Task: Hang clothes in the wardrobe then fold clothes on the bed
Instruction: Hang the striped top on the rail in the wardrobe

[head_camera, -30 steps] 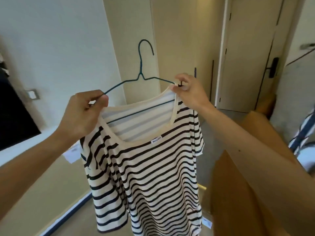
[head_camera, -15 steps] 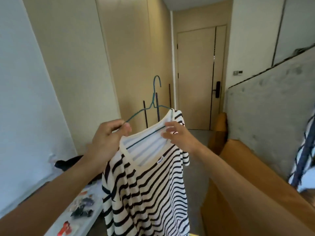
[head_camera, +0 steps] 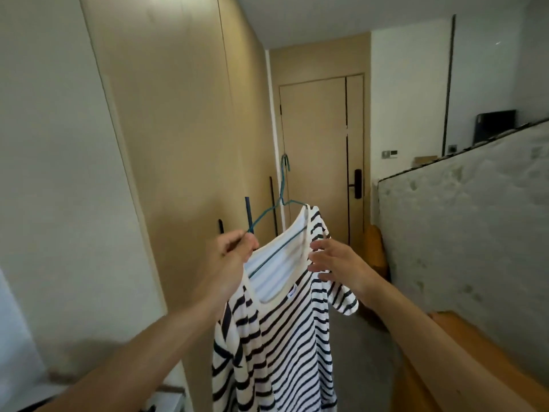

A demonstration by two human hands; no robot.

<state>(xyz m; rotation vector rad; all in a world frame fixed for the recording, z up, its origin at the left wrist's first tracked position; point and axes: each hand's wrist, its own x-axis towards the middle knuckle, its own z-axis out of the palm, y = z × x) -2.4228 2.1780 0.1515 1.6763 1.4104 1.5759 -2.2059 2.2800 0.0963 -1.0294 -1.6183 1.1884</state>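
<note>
A white T-shirt with dark stripes (head_camera: 282,337) hangs on a teal wire hanger (head_camera: 283,185) held up in front of me. My left hand (head_camera: 234,251) grips the hanger's left arm together with the shirt's left shoulder. My right hand (head_camera: 335,263) lies against the shirt's right shoulder by the neckline, fingers fairly straight and spread. The hanger's hook points up, free of any rail. The beige wardrobe (head_camera: 184,144) stands shut on the left, just beyond the shirt, with thin black handles (head_camera: 247,209).
A beige room door (head_camera: 318,150) with a black lock closes the end of the passage. On the right a grey slab (head_camera: 463,221) stands upright behind an orange wooden frame (head_camera: 481,361). A white wall (head_camera: 59,173) runs along the left.
My view has swung from the wall toward the wardrobe and passage. The shirt and hanger turned edge-on. My right hand let go of the hanger's right end and now lies lower on the shoulder.
</note>
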